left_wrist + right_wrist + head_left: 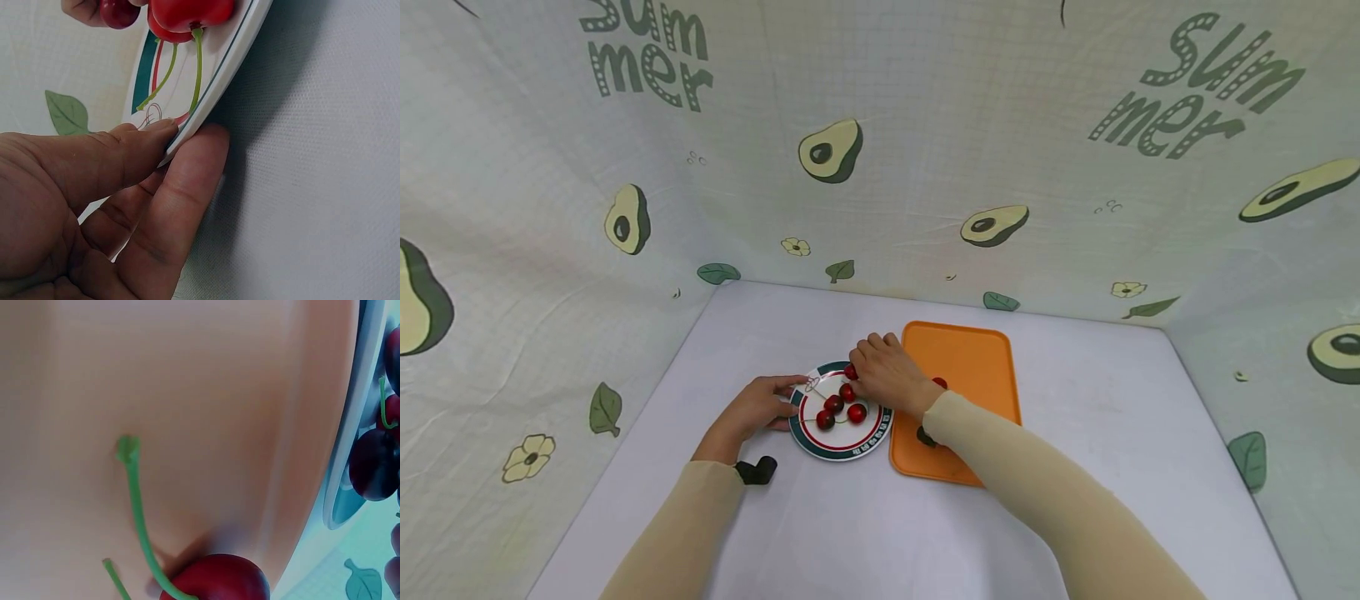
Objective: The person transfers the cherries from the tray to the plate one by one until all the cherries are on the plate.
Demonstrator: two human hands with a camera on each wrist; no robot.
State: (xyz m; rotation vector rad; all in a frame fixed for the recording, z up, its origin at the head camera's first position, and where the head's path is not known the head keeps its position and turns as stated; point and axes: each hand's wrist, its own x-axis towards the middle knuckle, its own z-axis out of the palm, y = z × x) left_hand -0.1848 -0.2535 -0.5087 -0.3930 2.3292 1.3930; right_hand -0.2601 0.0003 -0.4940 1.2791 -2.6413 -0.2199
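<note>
With thumb and fingers, my left hand point(752, 412) pinches the near-left rim of a round plate point(831, 452); the left wrist view shows thumb above and finger below the edge. The plate is white with a green border and a red ring. Several red cherries point(857, 412) with green stems lie on it. Over the plate's far right side is my right hand point(891, 373), holding a dark red cherry point(119, 11) at its fingertips. The right forearm crosses an orange tray point(958, 346), where a cherry point(219, 579) with a long green stem lies.
The tray stands close against the plate's right side. A white cloth covers the table point(1097, 400). Behind and on both sides hangs a cloth point(910, 167) printed with avocados and leaves. Black wrist mounts point(757, 471) show at both wrists.
</note>
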